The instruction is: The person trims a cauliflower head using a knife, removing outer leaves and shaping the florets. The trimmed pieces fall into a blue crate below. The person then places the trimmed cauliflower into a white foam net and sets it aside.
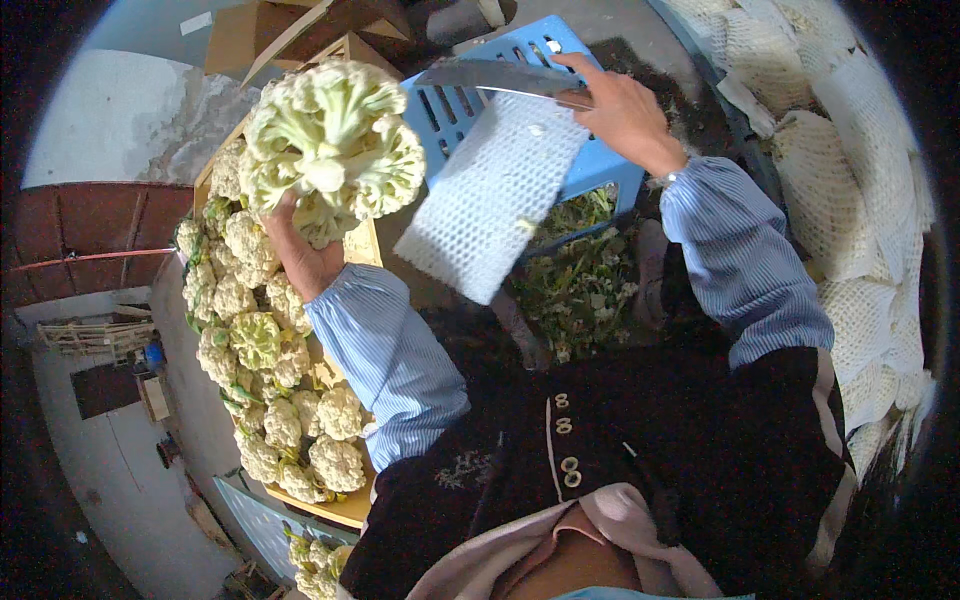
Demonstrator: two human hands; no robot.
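Observation:
My left hand (301,251) grips a large cauliflower head (330,139) with its pale green stalks and underside turned up towards me. The cauliflower is raised beside a blue plastic stool (609,171) with slots in its top. In my right hand (628,116) is the handle of a wide-bladed knife (491,77), its blade reaching left across the stool. My right index finger points outward, apart from the others. Beneath the blade a white foam net sleeve (499,187) lies flat over the stool and hangs off its near edge. Small pale scraps sit on the sleeve.
To my left, a yellowish crate (330,512) is heaped with cauliflower heads (251,247). Green leaf trimmings (589,300) litter the floor under and before the stool. Piled white foam nets (862,247) line the right side. Cardboard boxes (244,34) stand beyond the crate.

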